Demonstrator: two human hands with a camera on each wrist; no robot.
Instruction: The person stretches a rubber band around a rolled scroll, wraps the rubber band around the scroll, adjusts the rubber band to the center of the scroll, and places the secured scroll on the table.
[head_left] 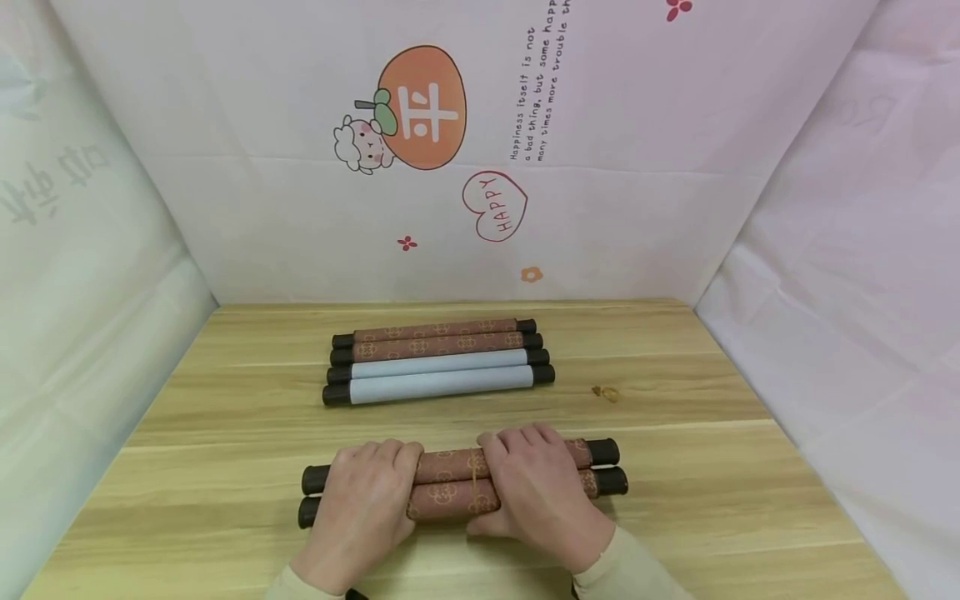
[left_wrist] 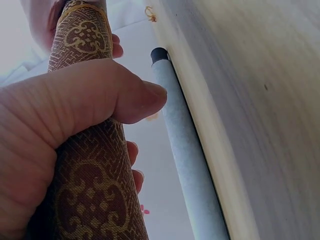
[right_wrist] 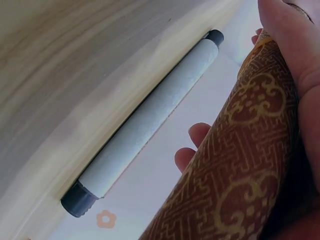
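Two brown scrolls (head_left: 446,493) with gold patterns and black end knobs lie side by side near the front of the table. My left hand (head_left: 366,504) grips both toward their left end. In the left wrist view its thumb crosses the patterned cloth (left_wrist: 92,197), with fingertips showing on the far side. My right hand (head_left: 542,490) holds them right of the middle, thumb on the near side and fingers over the far one. A thin yellowish rubber band (head_left: 474,477) runs around the pair beside the right hand. The palms hide part of the scrolls.
Farther back, two brown patterned scrolls (head_left: 420,343) and two pale blue-grey scrolls (head_left: 442,384) lie in a row. Small loose rubber bands (head_left: 609,394) lie to their right on the wooden table (head_left: 750,500). White printed cloth (head_left: 600,217) hangs behind and at both sides.
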